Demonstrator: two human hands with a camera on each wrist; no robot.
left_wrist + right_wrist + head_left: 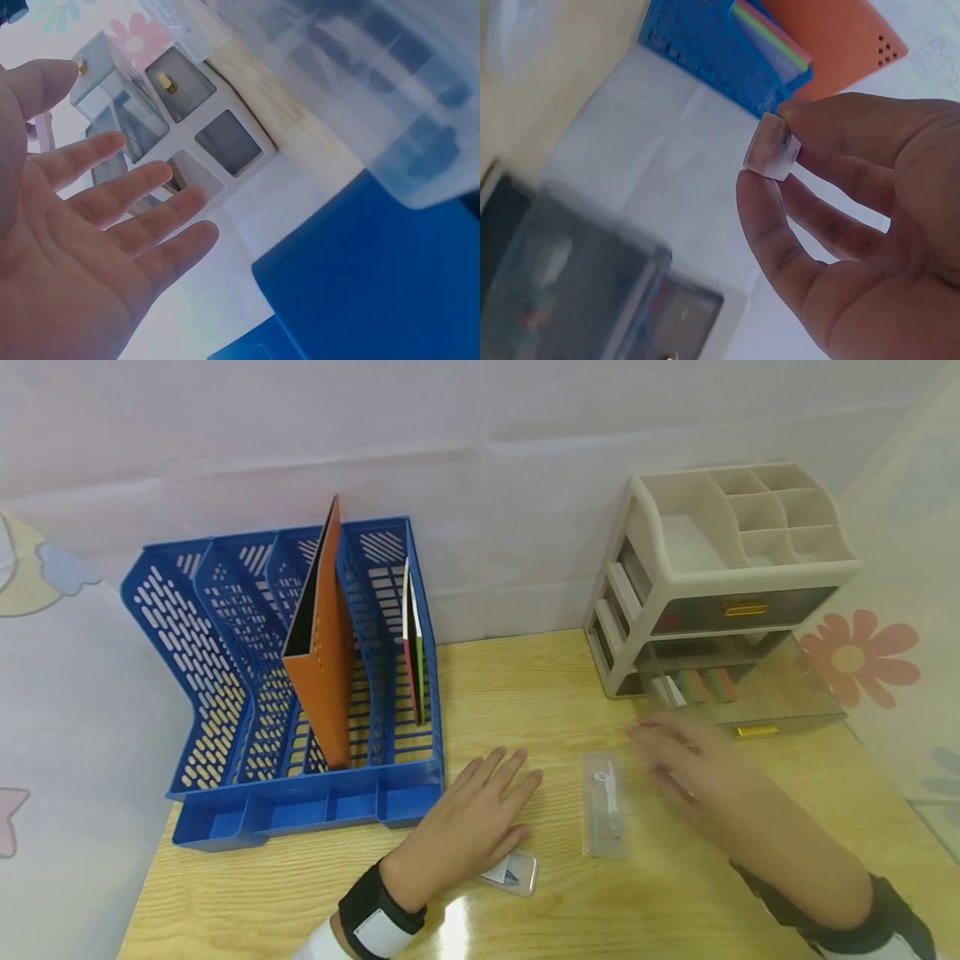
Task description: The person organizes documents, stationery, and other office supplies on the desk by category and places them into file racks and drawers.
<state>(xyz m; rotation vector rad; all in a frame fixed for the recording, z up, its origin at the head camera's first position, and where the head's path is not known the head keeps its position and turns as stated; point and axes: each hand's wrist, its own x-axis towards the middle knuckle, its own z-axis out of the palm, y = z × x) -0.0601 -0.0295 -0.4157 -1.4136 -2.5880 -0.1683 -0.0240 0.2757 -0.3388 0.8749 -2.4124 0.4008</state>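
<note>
My right hand (pixel 705 777) is blurred in front of the pulled-out clear drawer (pixel 810 702). In the right wrist view, its thumb and fingers pinch a small whitish block (pixel 769 146), rather like an eraser; the head view hides it. Inside the drawer lie a white piece (pixel 673 691) and small green-and-brown blocks (pixel 705 686). My left hand (pixel 472 822) lies palm down with spread fingers, partly over a small clear case (pixel 525 872) near the table's front; whether they touch I cannot tell. Between the hands lies a clear packet (pixel 603 806) with a white tool inside.
At left stands a blue file rack (pixel 300 802) holding an orange folder (pixel 322 685) and thin booklets (pixel 415 652). The white drawer unit (pixel 682 543), with small compartments on top, stands at the back right of the wooden table (pixel 517 693).
</note>
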